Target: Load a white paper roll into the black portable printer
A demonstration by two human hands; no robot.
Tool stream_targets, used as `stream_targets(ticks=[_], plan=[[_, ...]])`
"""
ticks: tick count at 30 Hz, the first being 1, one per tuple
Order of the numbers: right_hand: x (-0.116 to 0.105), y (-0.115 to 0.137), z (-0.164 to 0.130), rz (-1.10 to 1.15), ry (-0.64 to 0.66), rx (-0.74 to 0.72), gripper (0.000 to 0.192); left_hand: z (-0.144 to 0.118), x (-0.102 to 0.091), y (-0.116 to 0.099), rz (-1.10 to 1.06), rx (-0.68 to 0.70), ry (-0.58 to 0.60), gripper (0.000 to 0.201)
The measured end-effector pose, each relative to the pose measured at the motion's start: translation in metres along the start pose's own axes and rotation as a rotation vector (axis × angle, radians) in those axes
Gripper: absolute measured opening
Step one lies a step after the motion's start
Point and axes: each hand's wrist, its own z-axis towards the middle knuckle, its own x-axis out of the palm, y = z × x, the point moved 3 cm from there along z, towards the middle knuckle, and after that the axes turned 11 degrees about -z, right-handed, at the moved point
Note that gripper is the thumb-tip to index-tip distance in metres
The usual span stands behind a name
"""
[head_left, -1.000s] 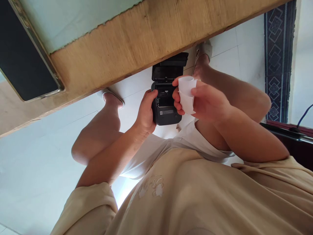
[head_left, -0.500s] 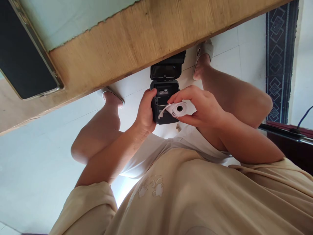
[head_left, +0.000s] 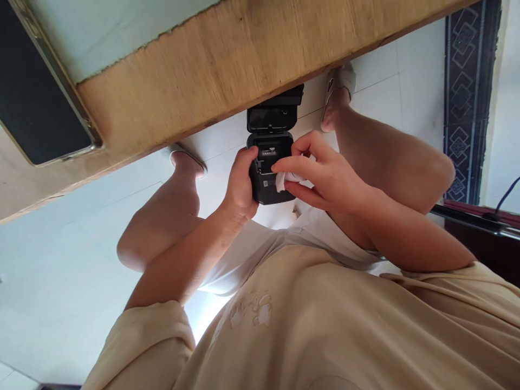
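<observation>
L hand [head_left: 240, 184] grips printer [head_left: 268, 174], lid open, pointing away; R hand [head_left: 325, 176] pinches paper roll [head_left: 284, 180].

Left hand [head_left: 240, 187] curled, right hand [head_left: 325, 176] pinching.

A wooden table [head_left: 227, 59] with a rough, bare plywood edge runs across the top of the view, its pale surface showing beyond. On it, at the left, lies a dark phone [head_left: 36, 92] in a metallic frame. Below is a white tiled floor [head_left: 60, 281], where two sandalled feet rest
</observation>
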Motion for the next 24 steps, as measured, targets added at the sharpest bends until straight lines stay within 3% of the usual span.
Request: stream_targets(ticks=[4,7,10,15,20,24], plan=[[-0.002,0.0,0.002,0.197,-0.007,0.082,0.05,0.0,0.001,0.003,-0.002,-0.011,0.01,0.022],[-0.008,-0.005,0.004,0.292,-0.014,0.17,0.042,0.0,0.003,0.004,-0.012,-0.022,0.042,0.023],[-0.014,-0.012,0.005,0.238,-0.076,0.214,0.02,0.001,0.001,0.004,-0.022,-0.027,0.04,0.022],[-0.018,-0.014,0.006,0.148,-0.166,0.209,0.024,-0.001,-0.002,0.005,0.013,-0.066,0.044,0.02],[-0.015,-0.01,0.008,0.174,-0.122,0.193,0.025,-0.006,0.0,0.005,0.072,-0.062,0.073,0.02],[-0.011,-0.009,0.006,0.025,-0.114,0.129,0.022,-0.01,0.002,0.004,0.1,-0.057,0.092,0.018]])
